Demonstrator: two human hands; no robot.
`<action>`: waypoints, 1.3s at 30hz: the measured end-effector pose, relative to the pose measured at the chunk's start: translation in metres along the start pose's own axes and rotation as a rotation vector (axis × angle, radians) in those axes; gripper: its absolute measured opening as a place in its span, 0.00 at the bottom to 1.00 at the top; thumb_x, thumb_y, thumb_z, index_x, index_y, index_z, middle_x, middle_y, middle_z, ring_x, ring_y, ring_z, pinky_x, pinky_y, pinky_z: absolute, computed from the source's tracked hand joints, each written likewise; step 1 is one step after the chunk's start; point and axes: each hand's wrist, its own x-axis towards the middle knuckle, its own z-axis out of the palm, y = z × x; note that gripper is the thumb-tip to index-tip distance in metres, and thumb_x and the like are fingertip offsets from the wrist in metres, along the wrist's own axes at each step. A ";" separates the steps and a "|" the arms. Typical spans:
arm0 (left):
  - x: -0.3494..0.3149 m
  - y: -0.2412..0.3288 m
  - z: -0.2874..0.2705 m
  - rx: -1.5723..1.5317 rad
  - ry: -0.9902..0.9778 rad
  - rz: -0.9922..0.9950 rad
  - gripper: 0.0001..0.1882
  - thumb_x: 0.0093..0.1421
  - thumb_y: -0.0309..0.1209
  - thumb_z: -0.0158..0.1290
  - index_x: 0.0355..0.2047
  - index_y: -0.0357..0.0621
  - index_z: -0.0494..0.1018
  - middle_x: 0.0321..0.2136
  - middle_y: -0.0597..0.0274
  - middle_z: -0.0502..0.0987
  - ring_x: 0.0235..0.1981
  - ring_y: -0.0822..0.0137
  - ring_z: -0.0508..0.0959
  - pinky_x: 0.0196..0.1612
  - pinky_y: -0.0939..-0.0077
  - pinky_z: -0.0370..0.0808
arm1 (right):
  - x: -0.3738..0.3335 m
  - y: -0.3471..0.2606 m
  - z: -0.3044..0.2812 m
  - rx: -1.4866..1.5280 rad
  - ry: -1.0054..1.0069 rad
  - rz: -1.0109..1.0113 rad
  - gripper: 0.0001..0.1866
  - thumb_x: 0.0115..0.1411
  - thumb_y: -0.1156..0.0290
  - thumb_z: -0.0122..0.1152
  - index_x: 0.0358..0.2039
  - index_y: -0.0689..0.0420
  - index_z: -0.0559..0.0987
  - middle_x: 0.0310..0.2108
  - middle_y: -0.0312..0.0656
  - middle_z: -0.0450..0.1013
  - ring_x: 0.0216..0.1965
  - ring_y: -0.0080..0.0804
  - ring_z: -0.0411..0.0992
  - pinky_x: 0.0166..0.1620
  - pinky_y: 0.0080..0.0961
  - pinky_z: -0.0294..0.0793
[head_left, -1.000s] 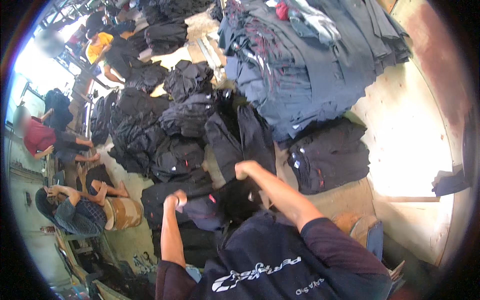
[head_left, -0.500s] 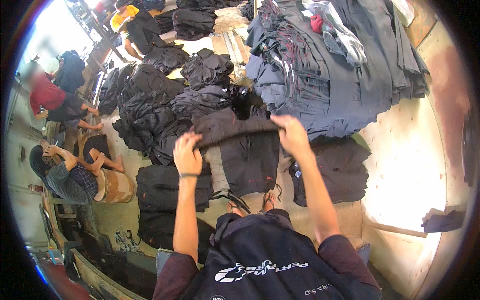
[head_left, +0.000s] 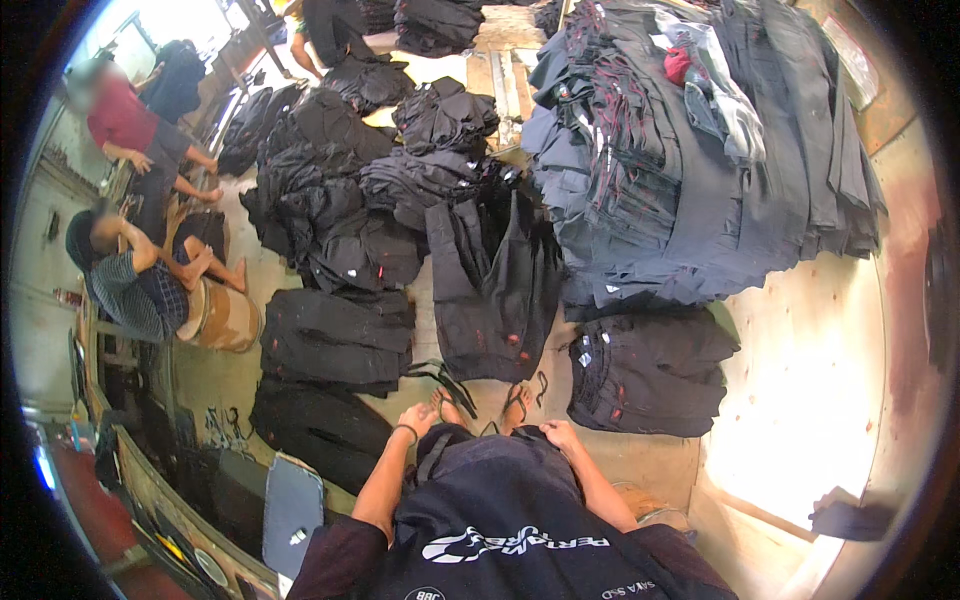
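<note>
A pair of black trousers lies straight ahead of my feet, spread lengthwise with small red marks at its near end. Both hands are drawn back close to my waist, apart from the trousers. My left hand has its fingers curled, next to the dark cloth at my front. On the other side, my right hand is curled against the edge of that dark cloth. What either hand grips, if anything, is hidden. Left of the trousers is a folded black garment stack; to the right lies another dark stack.
A large heap of dark grey cloth pieces rises at the right. Black garment piles fill the far left. Two people sit at the left, one beside a round wooden drum. Black straps lie by my feet.
My hands let go of the lifted black garment and came back to my waist. The trousers now lie stretched out on the floor ahead. The view has shifted slightly.
</note>
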 end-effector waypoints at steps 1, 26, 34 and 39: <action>-0.014 -0.018 0.021 0.032 -0.018 -0.017 0.35 0.61 0.58 0.58 0.56 0.41 0.78 0.53 0.44 0.81 0.58 0.45 0.78 0.60 0.55 0.74 | 0.001 0.011 -0.005 -0.046 0.028 -0.046 0.22 0.61 0.55 0.65 0.52 0.52 0.85 0.48 0.56 0.81 0.52 0.53 0.79 0.58 0.43 0.77; -0.350 -0.237 0.359 -0.787 0.800 -1.688 0.39 0.56 0.47 0.66 0.65 0.60 0.63 0.71 0.57 0.58 0.68 0.50 0.65 0.64 0.43 0.70 | 0.053 -0.195 -0.053 -0.957 -0.354 -0.719 0.18 0.67 0.64 0.61 0.52 0.61 0.81 0.31 0.45 0.82 0.33 0.31 0.79 0.42 0.30 0.78; -0.362 -0.339 0.331 -0.972 0.701 -1.369 0.55 0.52 0.49 0.71 0.73 0.44 0.54 0.73 0.33 0.52 0.72 0.42 0.60 0.71 0.56 0.65 | 0.025 -0.196 -0.023 -1.082 -0.430 -0.784 0.19 0.67 0.60 0.61 0.54 0.57 0.81 0.40 0.53 0.83 0.42 0.42 0.83 0.48 0.35 0.79; -0.353 -0.325 0.322 -0.917 0.590 -1.358 0.57 0.51 0.49 0.71 0.75 0.47 0.53 0.75 0.34 0.46 0.75 0.43 0.54 0.74 0.59 0.60 | 0.049 -0.152 -0.070 -1.179 -0.400 -0.811 0.18 0.68 0.66 0.59 0.54 0.63 0.80 0.32 0.41 0.80 0.32 0.28 0.78 0.37 0.26 0.78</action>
